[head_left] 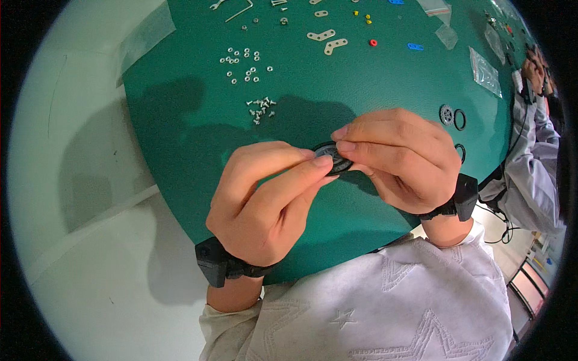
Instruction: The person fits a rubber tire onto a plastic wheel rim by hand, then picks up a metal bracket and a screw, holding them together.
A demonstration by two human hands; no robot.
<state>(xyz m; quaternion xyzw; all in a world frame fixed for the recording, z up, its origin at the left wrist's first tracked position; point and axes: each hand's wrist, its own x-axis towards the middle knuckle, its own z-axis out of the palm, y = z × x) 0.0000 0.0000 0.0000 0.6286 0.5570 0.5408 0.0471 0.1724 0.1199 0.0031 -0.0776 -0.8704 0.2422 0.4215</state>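
Note:
Both my hands meet above the green table top, pinching a small grey wheel [341, 163] with a black rubber ring around its rim. My left hand [260, 201] grips the wheel's left side between thumb and fingers. From the other side, the fingertips of my right hand [408, 157] press on its far right edge. Fingertips cover much of the wheel, so how fully the ring sits on it cannot be made out. Right of my right hand lie a grey toothed wheel [446, 115] and a loose black ring [460, 120]. Another black ring [462, 153] is partly hidden behind that hand.
Small screws [261, 110] and several nuts [248, 72] lie beyond my hands. Farther back are bent metal plates [335, 46], a red ring [373, 43], a blue plate [415, 46] and a hex key [239, 14]. Plastic bags [485, 72] and another person's sleeve [536, 180] are at right.

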